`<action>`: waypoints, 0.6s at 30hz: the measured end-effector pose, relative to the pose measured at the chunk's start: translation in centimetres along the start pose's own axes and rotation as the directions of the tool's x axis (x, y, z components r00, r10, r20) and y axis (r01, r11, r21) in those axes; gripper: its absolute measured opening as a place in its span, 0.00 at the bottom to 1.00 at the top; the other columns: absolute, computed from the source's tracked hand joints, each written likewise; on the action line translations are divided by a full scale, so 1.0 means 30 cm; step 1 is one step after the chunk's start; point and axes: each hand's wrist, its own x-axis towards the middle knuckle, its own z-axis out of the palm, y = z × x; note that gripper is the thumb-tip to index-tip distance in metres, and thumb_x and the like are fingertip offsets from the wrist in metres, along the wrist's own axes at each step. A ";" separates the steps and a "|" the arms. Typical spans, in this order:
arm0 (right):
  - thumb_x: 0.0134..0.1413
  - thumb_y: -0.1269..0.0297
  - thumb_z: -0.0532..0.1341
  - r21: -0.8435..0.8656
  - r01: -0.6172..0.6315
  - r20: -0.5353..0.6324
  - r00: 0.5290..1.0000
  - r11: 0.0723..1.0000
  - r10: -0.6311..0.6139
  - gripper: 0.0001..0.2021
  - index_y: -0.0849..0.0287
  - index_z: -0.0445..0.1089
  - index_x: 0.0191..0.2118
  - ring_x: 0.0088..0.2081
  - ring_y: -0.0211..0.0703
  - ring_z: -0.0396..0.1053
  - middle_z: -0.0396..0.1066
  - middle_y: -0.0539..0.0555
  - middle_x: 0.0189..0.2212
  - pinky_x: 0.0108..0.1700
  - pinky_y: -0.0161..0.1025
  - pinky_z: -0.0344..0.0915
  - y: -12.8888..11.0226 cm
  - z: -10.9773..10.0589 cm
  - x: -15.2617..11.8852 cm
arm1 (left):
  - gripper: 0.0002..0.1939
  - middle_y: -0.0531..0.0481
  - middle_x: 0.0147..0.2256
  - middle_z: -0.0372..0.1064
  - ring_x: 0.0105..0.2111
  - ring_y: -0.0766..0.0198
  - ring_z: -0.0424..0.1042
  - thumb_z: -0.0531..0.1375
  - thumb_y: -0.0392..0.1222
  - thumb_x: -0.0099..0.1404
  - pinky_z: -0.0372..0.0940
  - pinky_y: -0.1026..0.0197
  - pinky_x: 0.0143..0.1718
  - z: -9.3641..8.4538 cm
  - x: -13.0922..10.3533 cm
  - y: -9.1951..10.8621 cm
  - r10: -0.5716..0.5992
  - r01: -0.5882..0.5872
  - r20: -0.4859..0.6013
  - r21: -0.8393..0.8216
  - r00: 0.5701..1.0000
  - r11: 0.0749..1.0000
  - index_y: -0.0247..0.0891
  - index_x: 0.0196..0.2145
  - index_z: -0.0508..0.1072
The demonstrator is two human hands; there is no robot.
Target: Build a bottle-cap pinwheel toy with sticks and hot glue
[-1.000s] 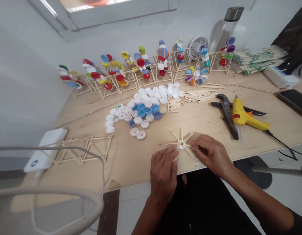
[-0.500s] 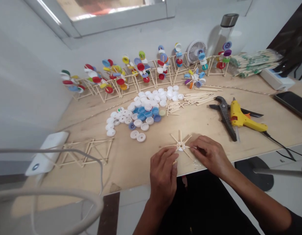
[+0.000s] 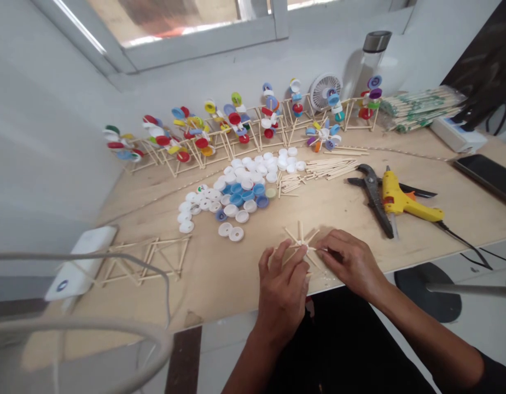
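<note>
A star of thin wooden sticks (image 3: 300, 227) lies near the table's front edge, its sticks spreading from a small white round hub (image 3: 303, 247). Over its left side is my left hand (image 3: 283, 282), fingers stretched and apart, with a fingertip touching the hub. A small pale spot shows near that thumb; I cannot make out what it is. My right hand (image 3: 351, 260) pinches the outer end of the stick pointing right, thumb and forefinger closed on it. The left hand covers part of the star's left and lower sticks.
White and blue bottle caps (image 3: 248, 183) lie beyond the hands, beside loose sticks (image 3: 330, 168). Cutting pliers (image 3: 376, 200) and a yellow glue gun (image 3: 394, 194) lie right. Stick frames with coloured cap wheels (image 3: 236, 117) line the back. A bare stick frame (image 3: 148, 257) and cable (image 3: 164, 290) are left.
My left hand has shifted right and its fingers have moved from the left-hand stick onto the hub. My right hand keeps its pinch. The view has tilted slightly.
</note>
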 end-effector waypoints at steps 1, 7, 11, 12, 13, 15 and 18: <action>0.58 0.70 0.55 -0.003 0.000 0.000 1.000 1.000 0.000 0.08 0.56 0.72 0.36 0.36 0.40 0.69 0.72 0.52 0.32 0.38 0.37 0.65 0.000 0.000 0.000 | 0.09 0.48 0.48 0.73 0.56 0.50 0.61 0.52 0.30 0.63 0.50 0.43 0.56 0.001 0.000 0.000 0.000 0.000 -0.004 0.006 1.000 1.000 0.38 0.34 0.71; 0.58 0.70 0.56 -0.028 0.010 -0.018 1.000 1.000 -0.010 0.07 0.56 0.72 0.35 0.35 0.40 0.69 0.71 0.51 0.30 0.36 0.37 0.65 0.000 0.005 -0.001 | 0.09 0.48 0.48 0.73 0.55 0.50 0.62 0.52 0.30 0.64 0.47 0.43 0.57 0.009 -0.002 0.005 0.001 -0.001 -0.022 0.016 1.000 1.000 0.38 0.33 0.70; 0.58 0.69 0.55 -0.035 0.004 -0.003 1.000 0.999 -0.004 0.07 0.56 0.71 0.35 0.35 0.41 0.69 0.71 0.52 0.30 0.37 0.37 0.65 0.003 0.007 -0.003 | 0.09 0.48 0.49 0.72 0.56 0.50 0.60 0.52 0.29 0.64 0.47 0.42 0.57 0.003 -0.003 0.005 -0.002 0.002 -0.004 -0.016 1.000 1.000 0.38 0.34 0.70; 0.58 0.68 0.55 -0.027 0.002 -0.001 1.000 1.000 -0.002 0.07 0.57 0.71 0.36 0.35 0.41 0.69 0.71 0.52 0.31 0.37 0.38 0.66 0.006 0.004 -0.005 | 0.09 0.47 0.49 0.72 0.57 0.50 0.59 0.52 0.29 0.63 0.48 0.42 0.57 -0.002 -0.005 0.003 -0.003 0.002 -0.002 -0.033 1.000 0.999 0.38 0.35 0.70; 0.58 0.68 0.55 -0.016 0.002 -0.006 1.000 1.000 -0.002 0.07 0.57 0.71 0.37 0.36 0.41 0.69 0.71 0.53 0.32 0.38 0.38 0.66 0.010 0.000 -0.008 | 0.10 0.47 0.50 0.71 0.58 0.50 0.58 0.52 0.29 0.63 0.48 0.42 0.57 -0.008 -0.007 0.002 -0.006 0.005 -0.006 -0.055 1.000 0.998 0.38 0.36 0.70; 0.58 0.68 0.56 -0.002 0.007 -0.050 0.999 1.000 -0.007 0.07 0.57 0.70 0.40 0.38 0.42 0.69 0.72 0.54 0.35 0.40 0.39 0.66 0.014 -0.016 -0.017 | 0.11 0.45 0.52 0.70 0.59 0.50 0.55 0.51 0.28 0.63 0.50 0.42 0.57 -0.024 -0.015 0.000 -0.036 0.032 -0.032 -0.125 0.999 0.992 0.38 0.39 0.70; 0.58 0.67 0.56 0.023 -0.009 -0.163 0.986 1.000 0.013 0.08 0.58 0.69 0.42 0.39 0.42 0.69 0.71 0.55 0.37 0.42 0.40 0.66 -0.008 -0.051 -0.045 | 0.14 0.44 0.54 0.66 0.60 0.53 0.54 0.49 0.30 0.66 0.51 0.43 0.58 -0.052 -0.036 0.015 -0.160 0.129 -0.069 -0.328 0.985 0.936 0.38 0.45 0.70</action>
